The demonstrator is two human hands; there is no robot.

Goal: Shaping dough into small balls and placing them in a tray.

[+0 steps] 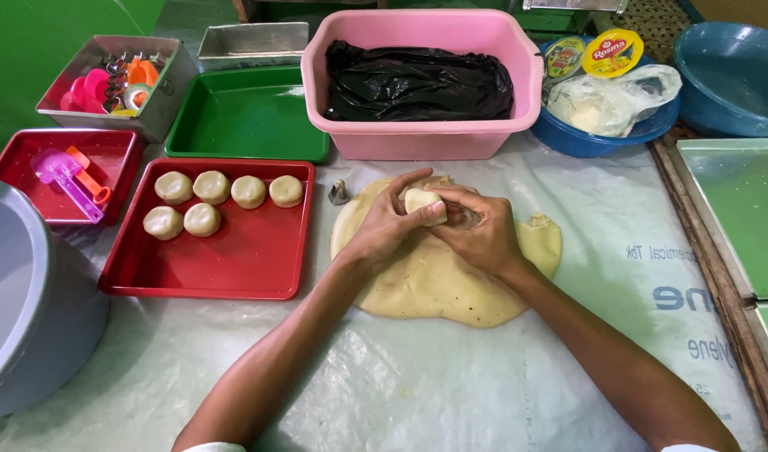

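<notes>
Both hands meet over a flattened sheet of pale dough point(438, 280) spread on a clear plastic cover. My left hand point(384, 224) and my right hand point(483, 233) together pinch a small lump of dough point(422, 202), held just above the sheet. To the left, a red tray point(233, 259) carries several round dough pieces point(212, 201) in two rows. A small metal piping tip point(339, 192) stands between the tray and the dough sheet.
A pink tub point(417, 138) with a black bag sits behind the dough. A green tray point(250, 117), a metal box of cutters point(116, 84), a red tray with plastic tools point(66, 176), a grey bowl point(24, 301) and blue bowls point(727, 75) ring the work area.
</notes>
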